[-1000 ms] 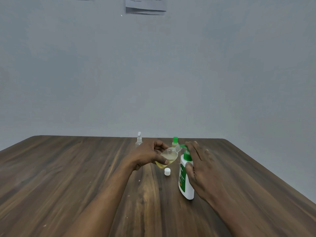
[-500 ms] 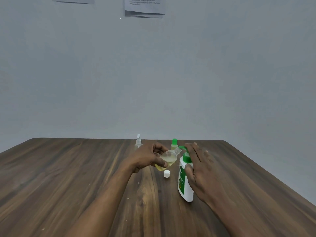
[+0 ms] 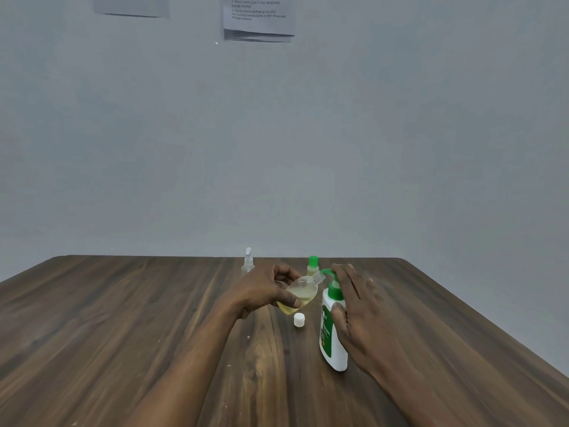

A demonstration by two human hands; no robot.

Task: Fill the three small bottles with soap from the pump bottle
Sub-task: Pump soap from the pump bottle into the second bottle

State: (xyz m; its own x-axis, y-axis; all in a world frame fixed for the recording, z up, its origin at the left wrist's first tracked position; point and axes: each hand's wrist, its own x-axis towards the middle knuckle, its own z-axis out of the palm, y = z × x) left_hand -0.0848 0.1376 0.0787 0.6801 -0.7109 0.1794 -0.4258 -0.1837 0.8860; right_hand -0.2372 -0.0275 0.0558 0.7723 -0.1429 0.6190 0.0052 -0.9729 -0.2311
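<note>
- Head view is showing the left hand (image 3: 264, 292) gripping a small clear bottle (image 3: 300, 292), fingers curled round its body, tipping it so the open neck is pointing at the green spout just beside the right hand's fingertips.
- The right hand (image 3: 357, 306) is lying with straight fingers over the green head of the pump bottle (image 3: 332, 343), thumb pressing against the white shoulder; it is pressing rather than clasping.
- Yellowish soap is pooling in the lower part of the clear bottle, so I am judging this as the pumping step, with this bottle only partly filled.
- Its white cap (image 3: 299, 319) is lying on the wooden table (image 3: 123, 334) just under the left hand, between both hands.
- Beyond the left hand a green-capped small bottle (image 3: 312, 266) and a clear spray bottle (image 3: 248, 262) are standing upright near the far table edge; how full they are, I cannot tell.
- Next, the move is probably calling for steady presses while holding neck and spout in line, since a slip would be dropping soap on the wood.
- Open tabletop is stretching wide to the outside of each hand and toward the person; only the far edge is sitting close behind the two waiting bottles.
</note>
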